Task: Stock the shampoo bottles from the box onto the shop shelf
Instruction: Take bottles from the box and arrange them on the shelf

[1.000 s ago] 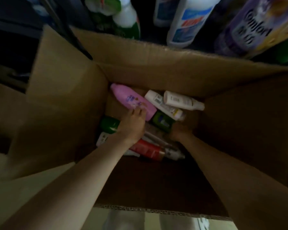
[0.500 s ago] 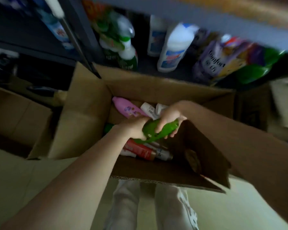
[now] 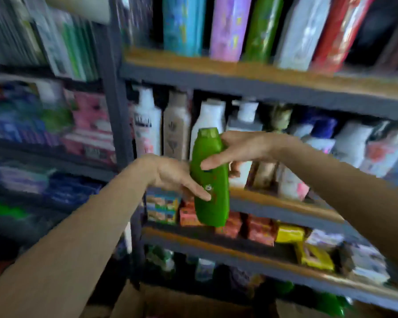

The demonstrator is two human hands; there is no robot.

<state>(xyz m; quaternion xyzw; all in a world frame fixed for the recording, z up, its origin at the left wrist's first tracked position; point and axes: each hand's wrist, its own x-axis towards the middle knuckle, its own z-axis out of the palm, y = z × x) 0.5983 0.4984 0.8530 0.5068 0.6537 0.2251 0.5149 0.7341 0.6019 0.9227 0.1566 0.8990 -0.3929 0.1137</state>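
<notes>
Dim shop interior, view motion-blurred. Dark grey metal shelving upright (image 3: 115,106) divides two bays. Wood-topped shelf boards (image 3: 274,72) carry upright bottles (image 3: 177,127), colourful packets (image 3: 230,26), small boxes (image 3: 260,230). No floor visible.

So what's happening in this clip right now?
A person is stocking a shop shelf. Both hands hold one green shampoo bottle upright in front of the shelving: the left hand grips its lower part, the right hand its upper part, thumb across the front. The bottle is in the air, level with the shelf that carries a row of white and beige bottles, not yet set down. A cardboard box shows at the bottom edge. The frame is motion-blurred.
</notes>
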